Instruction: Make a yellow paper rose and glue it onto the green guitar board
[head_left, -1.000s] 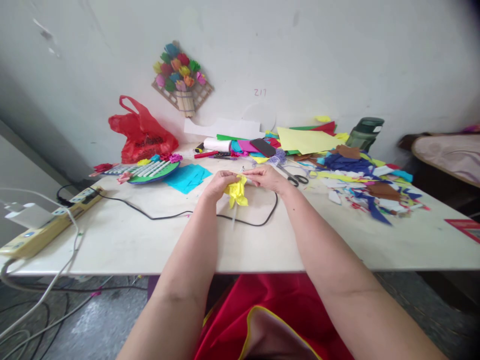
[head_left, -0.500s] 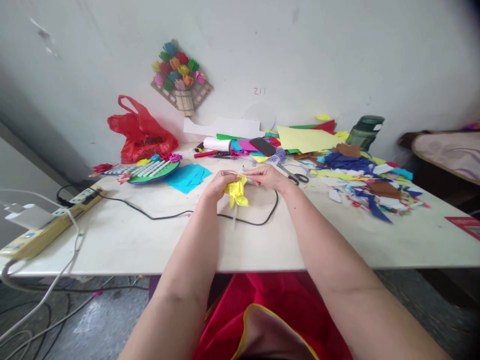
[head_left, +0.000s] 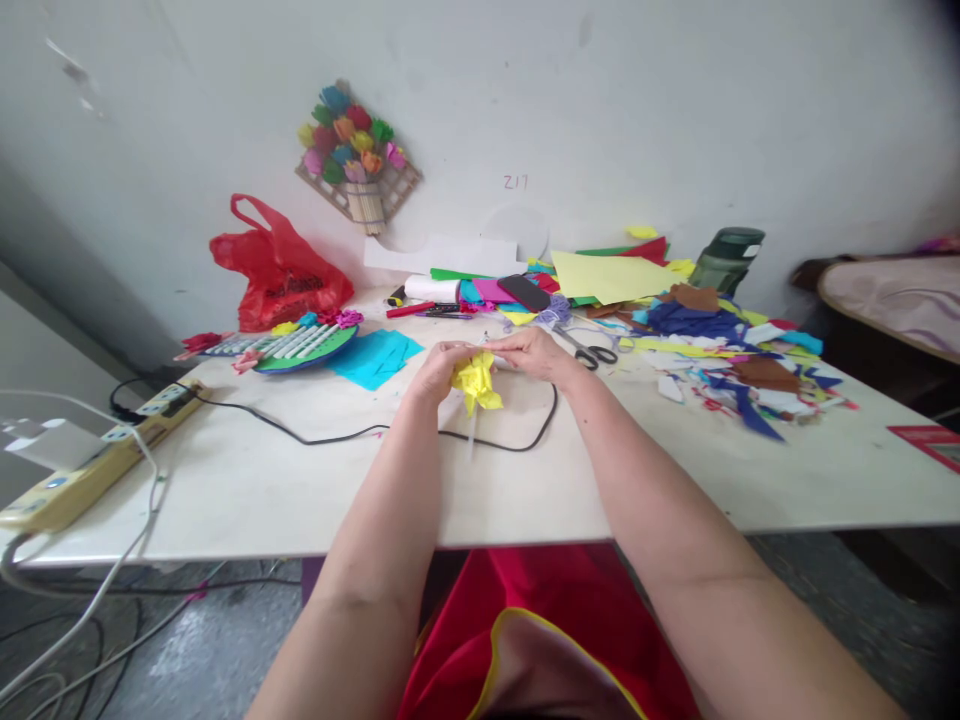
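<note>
My left hand point(head_left: 442, 372) is closed round a crumpled yellow paper flower point(head_left: 477, 382) over the middle of the table. My right hand point(head_left: 531, 352) touches the upper edge of the flower, its fingers pinched together on something I cannot make out. A thin pale stick point(head_left: 472, 438) points down from below the flower. Right of my right hand lie black-handled scissors point(head_left: 592, 356). Blue paper sheets point(head_left: 375, 358) rest left of my left hand.
A black cable point(head_left: 300, 436) crosses the white table point(head_left: 255, 500) below my hands. Paper scraps point(head_left: 765, 376) and a green bottle point(head_left: 726, 262) are on the right. A red bag point(head_left: 289, 275), a flower-decorated board point(head_left: 307, 348) and a power strip point(head_left: 97, 470) are on the left.
The camera view has shifted slightly. The yellow flower has turned a little between my hands, its lower petals now further right. Both hands keep nearly the same pose.
</note>
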